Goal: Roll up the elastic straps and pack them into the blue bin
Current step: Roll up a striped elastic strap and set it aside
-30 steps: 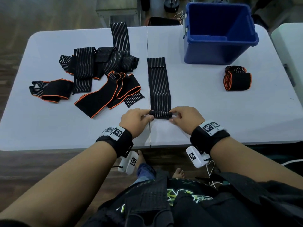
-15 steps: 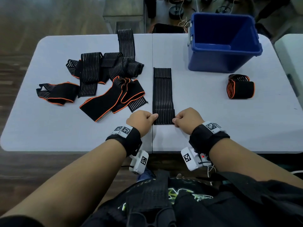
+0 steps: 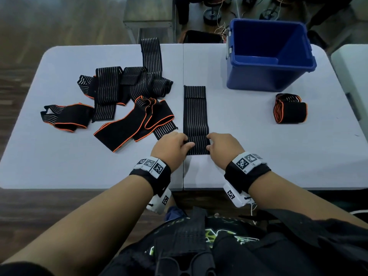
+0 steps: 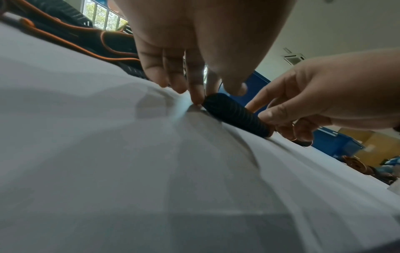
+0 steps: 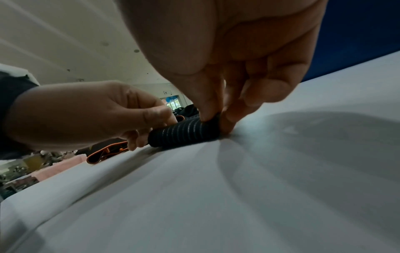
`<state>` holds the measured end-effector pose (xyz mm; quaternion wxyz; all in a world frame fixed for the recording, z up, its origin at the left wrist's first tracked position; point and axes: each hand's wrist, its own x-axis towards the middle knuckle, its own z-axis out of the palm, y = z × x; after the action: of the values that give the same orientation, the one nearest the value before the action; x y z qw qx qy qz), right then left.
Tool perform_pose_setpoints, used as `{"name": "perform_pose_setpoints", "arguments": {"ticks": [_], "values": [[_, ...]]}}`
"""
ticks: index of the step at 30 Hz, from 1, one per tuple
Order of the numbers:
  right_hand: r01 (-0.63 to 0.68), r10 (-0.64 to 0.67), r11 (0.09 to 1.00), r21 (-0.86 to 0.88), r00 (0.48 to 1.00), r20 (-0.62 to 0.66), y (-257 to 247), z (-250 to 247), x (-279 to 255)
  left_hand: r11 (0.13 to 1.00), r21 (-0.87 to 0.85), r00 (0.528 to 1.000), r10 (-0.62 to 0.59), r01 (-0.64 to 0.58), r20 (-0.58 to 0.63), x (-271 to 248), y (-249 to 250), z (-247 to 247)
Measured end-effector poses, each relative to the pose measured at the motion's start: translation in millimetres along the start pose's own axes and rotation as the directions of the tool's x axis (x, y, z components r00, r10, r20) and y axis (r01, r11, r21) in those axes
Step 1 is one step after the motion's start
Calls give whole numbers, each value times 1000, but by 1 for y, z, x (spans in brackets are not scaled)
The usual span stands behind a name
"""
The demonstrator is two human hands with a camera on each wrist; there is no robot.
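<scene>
A black striped elastic strap (image 3: 195, 110) lies flat along the table's centre seam, its near end turned into a small roll (image 4: 237, 116) (image 5: 184, 132). My left hand (image 3: 175, 146) pinches the roll's left end and my right hand (image 3: 220, 147) pinches its right end. The blue bin (image 3: 268, 56) stands open at the back right; I see nothing inside it. A rolled strap with orange edging (image 3: 290, 111) lies on the table in front of the bin.
A heap of several loose black straps (image 3: 127, 96), some edged in orange, covers the left half of the grey table (image 3: 258, 156). Another table's corner (image 3: 354, 76) shows at the far right. Floor and equipment lie beyond the far edge.
The camera has tilted, so the table sits lower in view. Both hands stay on the strap's near end, which looks a little wider than a second ago.
</scene>
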<state>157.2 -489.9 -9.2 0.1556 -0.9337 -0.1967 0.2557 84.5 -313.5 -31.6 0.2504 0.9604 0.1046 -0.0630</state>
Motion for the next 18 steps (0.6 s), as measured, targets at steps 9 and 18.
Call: {"name": "perform_pose_setpoints", "arguments": {"ticks": [9, 18], "values": [[64, -59, 997, -46, 993, 106, 9, -8, 2, 991, -135, 1000, 6, -3, 21, -3, -24, -1], [-36, 33, 962, 272, 999, 15, 10, -9, 26, 959, -232, 987, -159, 163, 36, 18, -9, 1]]}}
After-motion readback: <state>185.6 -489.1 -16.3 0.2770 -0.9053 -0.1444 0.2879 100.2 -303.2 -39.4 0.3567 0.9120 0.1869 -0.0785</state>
